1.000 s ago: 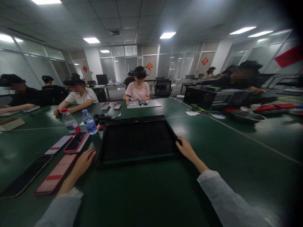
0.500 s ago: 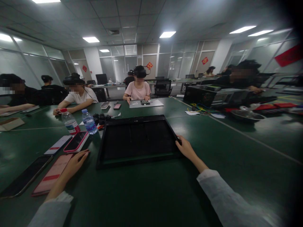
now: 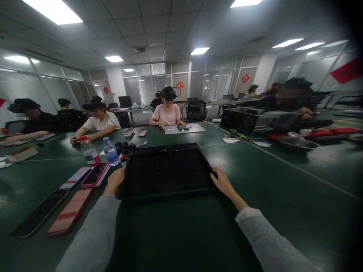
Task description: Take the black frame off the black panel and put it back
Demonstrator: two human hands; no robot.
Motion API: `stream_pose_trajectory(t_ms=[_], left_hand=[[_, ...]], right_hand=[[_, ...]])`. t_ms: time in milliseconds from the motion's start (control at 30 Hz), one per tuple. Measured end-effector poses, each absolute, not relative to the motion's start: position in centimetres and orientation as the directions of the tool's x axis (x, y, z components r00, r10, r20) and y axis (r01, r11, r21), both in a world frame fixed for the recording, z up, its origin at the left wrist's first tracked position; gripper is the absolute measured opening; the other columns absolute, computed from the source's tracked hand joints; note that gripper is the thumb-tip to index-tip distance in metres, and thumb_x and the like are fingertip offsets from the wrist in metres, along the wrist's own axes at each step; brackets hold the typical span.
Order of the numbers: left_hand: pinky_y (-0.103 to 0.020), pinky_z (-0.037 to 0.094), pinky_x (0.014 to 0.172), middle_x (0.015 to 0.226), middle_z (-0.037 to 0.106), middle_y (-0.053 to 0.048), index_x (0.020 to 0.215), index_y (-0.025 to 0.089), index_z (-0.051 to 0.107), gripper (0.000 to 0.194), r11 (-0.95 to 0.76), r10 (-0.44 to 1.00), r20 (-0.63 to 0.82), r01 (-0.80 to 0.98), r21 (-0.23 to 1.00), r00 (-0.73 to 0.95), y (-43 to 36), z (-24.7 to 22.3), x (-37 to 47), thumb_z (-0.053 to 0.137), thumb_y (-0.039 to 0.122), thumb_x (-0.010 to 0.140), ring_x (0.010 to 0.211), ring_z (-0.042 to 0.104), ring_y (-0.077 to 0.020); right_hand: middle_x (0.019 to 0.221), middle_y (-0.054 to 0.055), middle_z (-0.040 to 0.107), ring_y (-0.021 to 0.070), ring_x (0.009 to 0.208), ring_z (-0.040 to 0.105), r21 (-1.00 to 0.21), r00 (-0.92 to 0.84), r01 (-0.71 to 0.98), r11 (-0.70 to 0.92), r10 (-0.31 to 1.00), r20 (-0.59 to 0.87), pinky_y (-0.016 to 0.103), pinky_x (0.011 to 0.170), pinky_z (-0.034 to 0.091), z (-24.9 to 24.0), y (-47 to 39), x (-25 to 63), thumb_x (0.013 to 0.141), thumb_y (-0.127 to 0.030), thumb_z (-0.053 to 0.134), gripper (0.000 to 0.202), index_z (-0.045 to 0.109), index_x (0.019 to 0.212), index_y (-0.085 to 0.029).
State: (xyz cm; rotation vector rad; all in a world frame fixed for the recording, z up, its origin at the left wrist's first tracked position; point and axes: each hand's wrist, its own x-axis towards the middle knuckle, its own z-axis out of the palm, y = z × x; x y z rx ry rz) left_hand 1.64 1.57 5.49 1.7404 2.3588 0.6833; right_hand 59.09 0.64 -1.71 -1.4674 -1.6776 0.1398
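Note:
A flat black rectangular panel with a raised rim, like a monitor housing (image 3: 170,181), lies on the green table before me. My right hand (image 3: 222,179) grips its right edge, the thumb on the near side. At the left edge, my left hand (image 3: 115,180) is closed with its fingertips hidden against the rim. Just left of that hand lies a pink-edged phone (image 3: 95,175). Behind it stand a red-capped bottle (image 3: 90,153) and a blue-capped bottle (image 3: 111,152). A tangle of black items (image 3: 124,147) sits by the panel's far left corner.
Several more phones, one in a pink case (image 3: 69,213), lie to the left. An open black computer case (image 3: 255,121), coloured cables (image 3: 241,132) and a metal bowl (image 3: 297,143) are at the right. Across the table, a person in pink (image 3: 168,113) works at a grey board (image 3: 195,129).
My left hand has moved from beside the phones, right and forward, and closed at the panel's left edge. My right hand keeps its grip. The view has tilted up slightly.

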Motion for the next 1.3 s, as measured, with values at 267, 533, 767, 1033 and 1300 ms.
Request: stream_pose_trajectory(t_ms=[267,533,767,1033,1300], left_hand=[[-0.037,0.050,0.107,0.138,0.066,-0.014,0.134,0.014,0.063,0.048,0.015,0.943,0.149,0.485,0.874,-0.297,-2.3,2.0,3.1,0.052,0.044,0.098,0.125,0.064,-0.0246],[-0.043,0.050,0.104,0.130,0.070,-0.015,0.139,0.012,0.062,0.054,0.062,0.946,0.224,0.809,0.585,-0.235,-3.1,1.3,2.0,0.053,0.036,0.092,0.115,0.067,-0.0303],[-0.039,0.052,0.091,0.117,0.074,-0.013,0.152,0.024,0.053,0.061,0.182,0.902,0.248,0.831,0.526,-0.355,-3.7,2.6,3.2,0.042,0.055,0.100,0.105,0.069,-0.0294],[-0.040,0.052,0.092,0.116,0.075,-0.011,0.150,0.028,0.056,0.062,0.200,0.881,0.228,0.764,0.613,-0.414,-1.6,2.4,3.8,0.047,0.060,0.097,0.105,0.070,-0.0301],[-0.043,0.053,0.097,0.116,0.076,-0.015,0.136,0.018,0.068,0.058,0.176,0.876,0.176,0.635,0.752,-0.450,-0.5,1.2,2.9,0.068,0.051,0.088,0.110,0.071,-0.0315]], right_hand=[[0.116,0.014,0.073,0.0300,0.105,0.071,-0.568,0.071,0.770,0.291,0.845,0.529,0.050,0.099,0.055,-1.4,0.7,59.1,0.091,-0.039,0.046,0.045,0.062,0.127,-0.018],[0.109,0.011,0.076,0.0291,0.096,0.073,-0.529,0.116,0.824,0.203,0.853,0.509,0.047,0.092,0.057,-0.2,0.1,58.7,0.092,-0.041,0.049,0.048,0.067,0.131,-0.021],[0.109,0.011,0.076,0.0272,0.090,0.073,-0.562,0.169,0.803,0.197,0.829,0.533,0.045,0.091,0.057,0.0,0.3,58.5,0.094,-0.044,0.049,0.053,0.063,0.139,-0.020],[0.115,0.014,0.075,0.0302,0.099,0.072,-0.550,0.198,0.816,0.177,0.809,0.554,0.047,0.095,0.055,-0.4,0.8,58.1,0.095,-0.045,0.045,0.057,0.062,0.141,-0.016],[0.099,0.011,0.076,0.0282,0.087,0.072,-0.565,0.199,0.817,0.115,0.863,0.464,0.044,0.088,0.055,-0.3,1.5,57.9,0.092,-0.043,0.048,0.055,0.066,0.138,-0.018]])
